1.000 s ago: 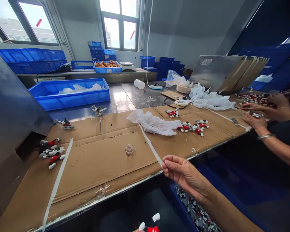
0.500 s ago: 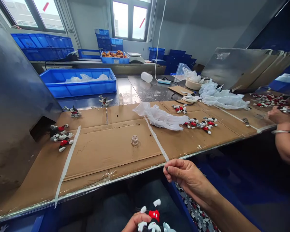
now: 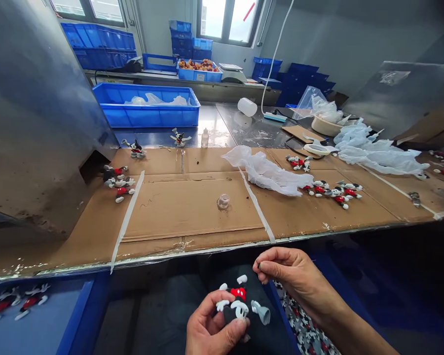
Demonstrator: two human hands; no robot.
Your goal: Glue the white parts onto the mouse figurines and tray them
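One figure (image 3: 240, 310), just below the near edge of the cardboard (image 3: 192, 212), head clasped by the left hand (image 3: 214, 323). Right hand (image 3: 294, 273) beside it: fingertips pinched together; I can't tell whether on anything. Best practice, I'd judge: brace the head, spare the grey horn (image 3: 265, 315). Beyond: one clear pot (image 3: 223, 201), two flanking tape strips (image 3: 130, 212), one bottle (image 3: 204, 138).

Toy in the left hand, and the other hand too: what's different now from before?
The toy figure and the left hand gripping it have come up farther into view. The right hand, still pinched, has drawn back from the edge of the cardboard, nearer the toy. The camera turned left and down. The clear jar and white plastic bag stayed put.
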